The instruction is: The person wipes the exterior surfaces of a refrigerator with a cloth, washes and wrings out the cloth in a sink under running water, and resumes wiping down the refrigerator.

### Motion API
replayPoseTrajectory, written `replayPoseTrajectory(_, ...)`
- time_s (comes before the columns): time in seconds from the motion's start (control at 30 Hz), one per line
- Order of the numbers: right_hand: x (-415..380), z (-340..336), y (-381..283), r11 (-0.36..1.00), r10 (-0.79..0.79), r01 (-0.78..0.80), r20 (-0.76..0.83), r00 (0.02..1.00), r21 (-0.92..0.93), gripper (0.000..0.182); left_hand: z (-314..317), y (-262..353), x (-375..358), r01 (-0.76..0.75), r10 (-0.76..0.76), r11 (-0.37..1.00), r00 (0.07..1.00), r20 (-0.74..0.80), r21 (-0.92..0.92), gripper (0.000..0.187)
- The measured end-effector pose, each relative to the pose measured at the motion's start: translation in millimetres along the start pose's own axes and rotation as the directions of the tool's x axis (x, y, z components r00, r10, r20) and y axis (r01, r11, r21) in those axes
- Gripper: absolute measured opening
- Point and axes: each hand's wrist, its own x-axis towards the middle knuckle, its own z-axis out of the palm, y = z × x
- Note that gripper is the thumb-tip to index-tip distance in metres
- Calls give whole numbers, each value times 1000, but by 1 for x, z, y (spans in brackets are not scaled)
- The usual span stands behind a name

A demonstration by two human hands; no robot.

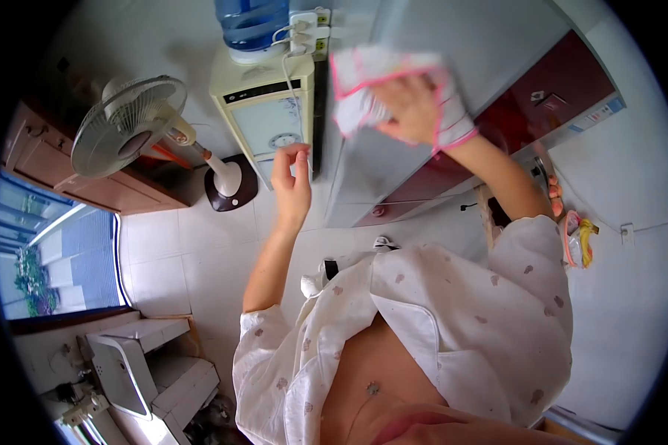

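A white cloth with pink edges (356,70) lies under my right hand (412,107), which presses it against the grey upper part of a tall cabinet-like appliance (349,178). Motion blurs the cloth and the fingers, and part of the cloth hangs by my wrist. My left hand (292,174) is raised in front of the water dispenser (267,122), its fingers bent and thumb near the index finger. Nothing shows in it.
A standing fan (130,133) is at the left beside a brown wooden cabinet (89,185). A blue water bottle (252,26) tops the dispenser, with a power strip (308,33) and cords beside it. A white sink (122,371) is at lower left.
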Motion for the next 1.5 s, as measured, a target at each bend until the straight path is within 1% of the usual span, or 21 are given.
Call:
replayPoseTrajectory(0.03,3,-17,7,983,98,-116,-133,986,-139,58,12,7,4,-197,210,971,974,-90,135,10)
replayPoseTrajectory(0.07,4,-28,11,934,169,-243,-277,946,-260,59,23,18,9,-208,218,970,973,-77,125,10)
replayPoseTrajectory(0.13,3,-30,8,939,190,-263,-304,934,-221,60,47,48,21,-641,680,693,733,-5,331,23)
replayPoseTrajectory(0.17,4,-30,9,949,205,-269,-324,924,-165,61,58,62,28,-649,688,686,726,-2,328,23)
replayPoseTrajectory(0.23,4,-32,13,947,216,-276,-311,925,-164,63,78,83,45,-755,792,542,606,76,369,42)
replayPoseTrajectory(0.33,0,-43,18,958,214,-259,-297,930,-121,65,104,88,72,-743,796,541,603,44,393,51)
replayPoseTrajectory(0.4,-9,-52,25,983,150,-182,-420,895,-37,65,113,96,85,-752,824,504,566,24,426,51)
replayPoseTrajectory(0.47,-19,-58,40,940,181,-299,-499,848,-167,59,120,109,98,-757,848,468,530,11,456,51)
replayPoseTrajectory(0.53,-13,-75,46,809,293,-480,-475,830,-340,60,122,129,112,-651,855,211,484,185,729,50)
replayPoseTrajectory(0.57,-8,-91,38,672,453,-571,-348,821,-472,54,123,141,114,-658,848,217,492,194,721,50)
replayPoseTrajectory(0.63,-8,-84,36,641,514,-619,-345,785,-454,58,123,161,116,-533,759,67,576,304,843,49)
replayPoseTrajectory(0.7,-18,-72,33,653,564,-661,-346,750,-370,63,119,146,123,-589,788,44,517,334,807,47)
replayPoseTrajectory(0.73,-24,-57,37,679,419,-626,-497,760,-384,61,117,137,123,-635,818,20,455,352,772,46)
replayPoseTrajectory(0.9,-95,52,-44,693,548,-649,-357,757,-314,40,94,21,52,-710,592,-154,490,640,687,50)
replayPoseTrajectory(1.0,-139,108,-99,695,679,-685,-117,725,-217,39,82,-48,7,-782,510,-146,466,724,606,43)
replayPoseTrajectory(1.13,-133,114,-124,622,757,-774,-159,633,-122,45,85,-62,-3,-767,595,-156,430,679,622,37)
replayPoseTrajectory(1.2,-119,119,-128,558,798,-828,-310,517,55,55,85,-53,-1,-771,521,-39,527,672,635,42)
replayPoseTrajectory(1.27,-98,118,-118,545,816,-823,-323,479,158,65,95,-27,13,-774,556,-62,497,666,630,43)
replayPoseTrajectory(1.33,-68,98,-91,482,829,-811,-472,300,332,69,111,8,31,-721,580,23,574,579,692,46)
replayPoseTrajectory(1.47,-26,6,-15,519,778,-800,-555,296,301,72,126,71,73,-756,768,208,520,375,621,36)
replayPoseTrajectory(1.5,-17,-17,5,512,742,-803,-628,234,306,69,125,87,80,-750,794,126,469,387,650,35)
